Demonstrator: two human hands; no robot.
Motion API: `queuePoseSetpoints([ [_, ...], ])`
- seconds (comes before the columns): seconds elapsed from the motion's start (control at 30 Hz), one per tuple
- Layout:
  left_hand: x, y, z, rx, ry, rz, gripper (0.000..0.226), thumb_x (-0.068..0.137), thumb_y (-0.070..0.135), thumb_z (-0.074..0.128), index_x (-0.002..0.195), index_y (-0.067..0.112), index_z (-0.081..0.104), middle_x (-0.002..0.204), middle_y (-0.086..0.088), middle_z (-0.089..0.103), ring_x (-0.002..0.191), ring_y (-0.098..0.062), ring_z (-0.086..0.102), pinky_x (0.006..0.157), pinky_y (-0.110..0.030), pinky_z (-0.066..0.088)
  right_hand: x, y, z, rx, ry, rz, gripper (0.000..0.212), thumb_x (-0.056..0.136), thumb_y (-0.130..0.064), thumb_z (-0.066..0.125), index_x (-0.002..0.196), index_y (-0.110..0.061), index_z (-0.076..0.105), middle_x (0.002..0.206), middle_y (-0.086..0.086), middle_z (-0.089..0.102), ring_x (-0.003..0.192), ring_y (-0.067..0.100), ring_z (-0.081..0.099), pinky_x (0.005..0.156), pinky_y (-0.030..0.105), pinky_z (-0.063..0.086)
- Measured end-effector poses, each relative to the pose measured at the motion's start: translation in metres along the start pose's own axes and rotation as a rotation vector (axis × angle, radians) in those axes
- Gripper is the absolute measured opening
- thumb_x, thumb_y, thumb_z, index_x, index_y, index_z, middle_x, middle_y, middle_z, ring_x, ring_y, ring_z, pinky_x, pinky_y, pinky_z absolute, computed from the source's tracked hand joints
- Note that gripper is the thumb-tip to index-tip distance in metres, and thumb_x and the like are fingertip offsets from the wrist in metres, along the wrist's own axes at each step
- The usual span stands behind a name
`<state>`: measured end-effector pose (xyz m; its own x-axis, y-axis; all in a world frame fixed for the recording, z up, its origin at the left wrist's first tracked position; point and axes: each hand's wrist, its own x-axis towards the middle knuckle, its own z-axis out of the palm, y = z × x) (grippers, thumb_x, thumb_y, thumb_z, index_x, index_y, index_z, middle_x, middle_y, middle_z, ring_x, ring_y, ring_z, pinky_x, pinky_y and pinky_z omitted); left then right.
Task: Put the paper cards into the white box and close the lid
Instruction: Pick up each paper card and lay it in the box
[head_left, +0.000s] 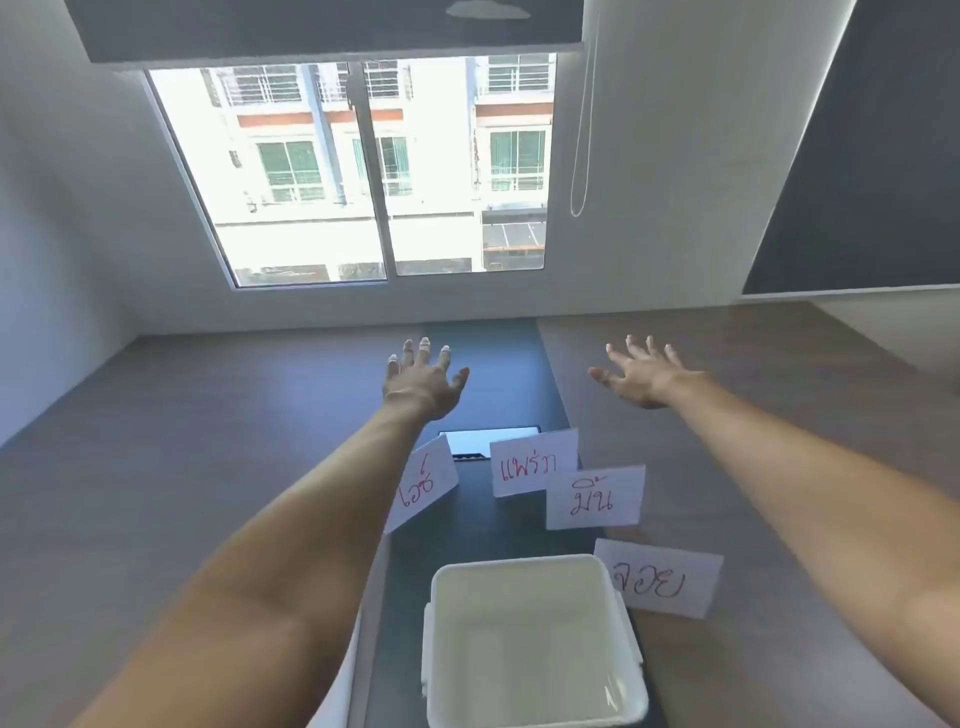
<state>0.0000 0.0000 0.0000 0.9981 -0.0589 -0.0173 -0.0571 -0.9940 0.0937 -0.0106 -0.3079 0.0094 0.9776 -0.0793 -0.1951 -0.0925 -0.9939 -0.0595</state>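
The white box (535, 571) stands open and empty at the near middle of the table, with no lid seen on it. Several white paper cards with red handwriting lie beyond it: one at the left (423, 480) partly under my left forearm, one in the middle (532, 467), one right of that (595, 499), and one beside the box's right rim (660, 579). My left hand (423, 382) and my right hand (641, 371) are stretched out above the table beyond the cards, fingers spread, holding nothing.
A dark strip (498, 374) runs down the middle of the wooden table (208, 441), with a small white-edged opening (488, 441) behind the cards. A window (363, 171) fills the far wall, and a blind cord (582, 156) hangs at its right.
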Motion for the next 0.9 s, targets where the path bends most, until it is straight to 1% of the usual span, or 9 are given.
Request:
queuePoseSetpoints([
  [0.07, -0.008, -0.005, 0.016, 0.014, -0.069, 0.001, 0.066, 0.101, 0.058, 0.013, 0.160, 0.028, 0.008, 0.168, -0.005, -0.004, 0.155, -0.027, -0.007, 0.123, -0.046, 0.001, -0.004, 0.007, 0.020, -0.018, -0.073, -0.007, 0.076, 0.093, -0.071, 0.012, 0.156, -0.031, -0.001, 0.165, 0.004, -0.012, 0.152, 0.028, -0.014, 0.122, 0.048, -0.009],
  [0.2, -0.025, -0.014, 0.051, -0.003, -0.118, -0.033, 0.067, 0.100, 0.059, 0.012, 0.160, 0.029, 0.007, 0.168, -0.005, -0.004, 0.155, -0.026, -0.007, 0.124, -0.047, 0.001, -0.018, 0.018, 0.063, -0.010, -0.127, 0.022, 0.075, 0.094, -0.069, 0.013, 0.157, -0.029, 0.001, 0.165, 0.004, -0.011, 0.152, 0.030, -0.013, 0.122, 0.049, -0.008],
  [0.3, -0.044, -0.018, 0.078, -0.063, -0.159, -0.053, 0.067, 0.100, 0.059, 0.012, 0.160, 0.029, 0.011, 0.168, -0.004, 0.001, 0.155, -0.026, -0.004, 0.124, -0.047, 0.001, -0.026, 0.024, 0.088, -0.010, -0.169, 0.020, 0.075, 0.094, -0.069, 0.014, 0.157, -0.028, 0.001, 0.165, 0.006, -0.009, 0.152, 0.031, -0.011, 0.123, 0.049, -0.006],
  [0.43, -0.075, -0.032, 0.119, -0.127, -0.231, -0.101, 0.067, 0.100, 0.060, 0.014, 0.159, 0.029, 0.013, 0.168, -0.003, 0.003, 0.155, -0.025, -0.002, 0.124, -0.045, 0.000, -0.031, 0.035, 0.117, 0.021, -0.247, 0.019, 0.071, 0.097, -0.064, 0.016, 0.157, -0.026, 0.004, 0.166, 0.008, -0.004, 0.153, 0.031, -0.003, 0.122, 0.048, -0.003],
  [0.53, -0.100, -0.045, 0.149, -0.160, -0.248, -0.129, 0.068, 0.099, 0.063, 0.013, 0.159, 0.030, 0.015, 0.168, -0.004, 0.005, 0.155, -0.024, -0.003, 0.124, -0.045, -0.001, -0.034, 0.045, 0.134, 0.030, -0.297, 0.033, 0.070, 0.098, -0.062, 0.017, 0.157, -0.024, 0.012, 0.166, 0.007, 0.006, 0.153, 0.030, 0.007, 0.123, 0.049, 0.004],
  [0.6, -0.118, -0.051, 0.167, -0.172, -0.238, -0.124, 0.069, 0.099, 0.063, 0.012, 0.159, 0.029, 0.016, 0.168, -0.005, 0.008, 0.155, -0.024, -0.003, 0.124, -0.045, -0.001, -0.040, 0.051, 0.150, 0.052, -0.305, 0.028, 0.072, 0.097, -0.064, 0.018, 0.156, -0.023, 0.015, 0.165, 0.004, 0.014, 0.152, 0.026, 0.014, 0.123, 0.050, 0.009],
  [0.7, -0.146, -0.057, 0.183, -0.201, -0.217, -0.120, 0.069, 0.099, 0.062, 0.013, 0.159, 0.028, 0.018, 0.167, -0.003, 0.013, 0.155, -0.022, 0.001, 0.124, -0.044, 0.001, -0.058, 0.055, 0.177, 0.091, -0.302, -0.022, 0.073, 0.096, -0.065, 0.017, 0.156, -0.024, 0.016, 0.164, 0.001, 0.020, 0.151, 0.021, 0.019, 0.121, 0.050, 0.014],
  [0.8, -0.164, -0.056, 0.192, -0.225, -0.169, -0.113, 0.067, 0.100, 0.060, 0.015, 0.158, 0.027, 0.022, 0.166, -0.002, 0.021, 0.155, -0.020, 0.008, 0.124, -0.042, 0.005, -0.074, 0.059, 0.203, 0.103, -0.251, -0.036, 0.078, 0.093, -0.070, 0.015, 0.155, -0.024, 0.018, 0.162, 0.006, 0.027, 0.149, 0.023, 0.024, 0.120, 0.049, 0.021],
  [0.9, -0.176, -0.052, 0.199, -0.248, -0.143, -0.106, 0.065, 0.102, 0.057, 0.016, 0.158, 0.024, 0.023, 0.163, -0.003, 0.029, 0.154, -0.021, 0.015, 0.124, -0.041, 0.011, -0.084, 0.060, 0.221, 0.081, -0.205, -0.041, 0.071, 0.097, -0.063, 0.017, 0.155, -0.022, 0.019, 0.159, 0.009, 0.031, 0.147, 0.026, 0.029, 0.117, 0.047, 0.023],
])
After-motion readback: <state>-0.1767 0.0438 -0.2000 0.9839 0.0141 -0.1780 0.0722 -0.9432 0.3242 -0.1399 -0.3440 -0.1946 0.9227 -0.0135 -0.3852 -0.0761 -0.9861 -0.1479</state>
